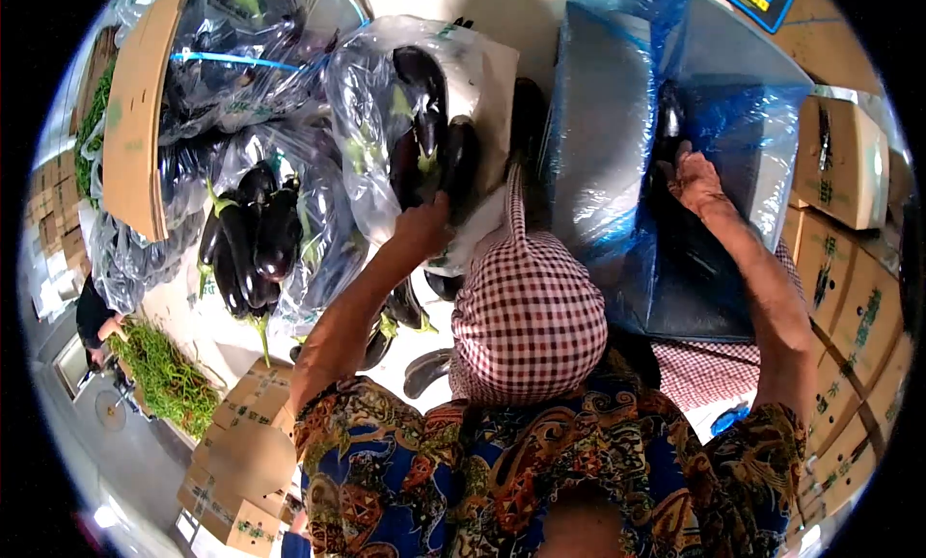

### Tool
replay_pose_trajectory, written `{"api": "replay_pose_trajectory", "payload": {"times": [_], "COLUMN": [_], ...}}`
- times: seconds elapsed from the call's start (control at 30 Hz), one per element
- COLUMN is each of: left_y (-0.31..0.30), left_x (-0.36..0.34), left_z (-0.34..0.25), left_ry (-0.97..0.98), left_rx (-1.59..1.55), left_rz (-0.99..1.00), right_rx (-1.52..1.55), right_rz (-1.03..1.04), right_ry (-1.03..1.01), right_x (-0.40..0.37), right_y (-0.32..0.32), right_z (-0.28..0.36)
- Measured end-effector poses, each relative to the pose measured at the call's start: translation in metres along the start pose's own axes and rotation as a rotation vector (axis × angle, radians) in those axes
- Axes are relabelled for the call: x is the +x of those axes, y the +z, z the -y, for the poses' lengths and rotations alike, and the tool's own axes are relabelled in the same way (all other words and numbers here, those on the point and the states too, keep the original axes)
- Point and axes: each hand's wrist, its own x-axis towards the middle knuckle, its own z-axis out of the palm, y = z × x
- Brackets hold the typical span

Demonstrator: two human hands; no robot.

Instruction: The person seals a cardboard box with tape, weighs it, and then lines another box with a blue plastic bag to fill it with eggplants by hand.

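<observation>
In the middle of the head view, my left hand (424,228) is closed at the lower end of a dark eggplant (461,158); part of its fingers is hidden. Other eggplants (421,81) lie around it on a clear plastic bag (362,105). To the right, my right hand (698,180) reaches into a box lined with blue plastic film (603,124). Its fingers curl at a glossy eggplant (669,114) in there. More dark eggplants (685,244) lie low in the lined box, blurred by shade and film.
A pile of eggplants (253,235) and an open cardboard box (145,105) are at left. Loose eggplants (426,373) lie near my body. Stacked cartons (844,278) stand at right. Green peppers (169,375) lie at lower left, near another person's hand (111,326).
</observation>
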Motion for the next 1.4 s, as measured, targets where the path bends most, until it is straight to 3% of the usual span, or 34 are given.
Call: {"api": "replay_pose_trajectory", "payload": {"times": [0.1,0.2,0.3,0.4,0.43,0.47,0.53,0.67,0.8,0.93,1.07,1.13,1.33,1.4], "left_y": [-0.008,0.004,0.017,0.003,-0.003,-0.015,-0.041,-0.074,-0.099,-0.091,-0.049,-0.026,0.001,0.029], "left_x": [0.011,0.025,0.038,0.036,0.031,0.023,0.001,-0.034,-0.058,-0.101,-0.141,-0.159,-0.193,-0.201], "left_z": [-0.004,0.002,0.005,0.012,0.012,0.008,0.013,0.0,-0.003,0.003,0.026,0.037,0.055,0.074], "left_ry": [-0.103,-0.122,-0.18,0.011,-0.081,0.015,0.043,0.323,0.443,0.238,0.129,0.072,0.029,0.126], "left_rx": [-0.149,0.063,0.068,-0.469,-1.409,-1.276,-1.506,-1.832,-1.617,-1.314,-1.453,-1.542,-1.893,-1.884], "left_rz": [-0.072,-0.105,-0.187,-0.273,-0.114,-0.273,-0.093,-0.104,-0.305,-0.52,-0.515,-0.533,-0.691,-0.596], "right_rx": [-0.03,-0.041,-0.111,-0.18,-0.205,-0.23,-0.135,-0.106,0.078,0.157,0.354,0.293,0.17,0.218], "right_rz": [0.026,0.073,0.088,0.103,0.106,0.105,0.072,-0.081,-0.032,0.053,0.113,0.12,0.155,0.152], "right_ry": [-0.005,0.041,0.025,-0.011,-0.068,-0.127,-0.139,-0.369,-0.346,-0.41,-0.379,-0.384,-0.437,-0.446], "right_x": [-0.004,-0.01,-0.015,-0.025,-0.03,-0.034,-0.052,-0.059,-0.083,-0.093,-0.077,-0.084,-0.076,-0.069], "right_y": [-0.013,-0.026,-0.025,-0.032,-0.036,-0.043,-0.071,-0.077,-0.102,-0.103,-0.07,-0.08,-0.06,-0.042], "right_z": [0.008,0.018,0.019,0.023,0.022,0.022,0.038,0.03,0.045,0.038,0.01,0.023,0.027,0.015]}}
